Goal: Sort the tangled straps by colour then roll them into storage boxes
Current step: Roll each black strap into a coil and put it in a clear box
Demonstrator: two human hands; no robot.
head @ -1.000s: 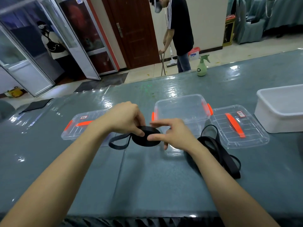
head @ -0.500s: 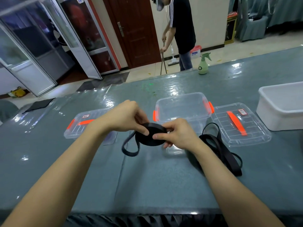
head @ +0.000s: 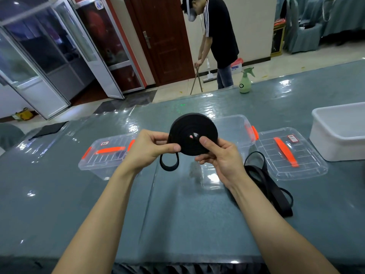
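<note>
Nearest us on the table (head: 177, 224), just this side of the clear box (head: 235, 125), both grips are curled on one rolled black strap (head: 194, 131). It is held up in the air in front of the box, not in it. Left hand (head: 149, 151) pinches the roll's left edge. Right hand (head: 219, 158) has its thumb pressed on the roll's face, fingers behind. A loose tail (head: 169, 163) hangs in a loop under the roll, not wound in. Risks as we judge them: the windings look slack and stepped, with gaps at the core, so easing either pinch could let the roll spring open or telescope. The hanging tail could also snag the box rim going in. Just right of the box more black straps (head: 270, 186) lie tangled, and a low pass could drag them along. The lid (head: 290, 153) lies right of the box too. Left of the box sits a second, lidded box (head: 106, 155); far right, a white tub (head: 339, 131).
</note>
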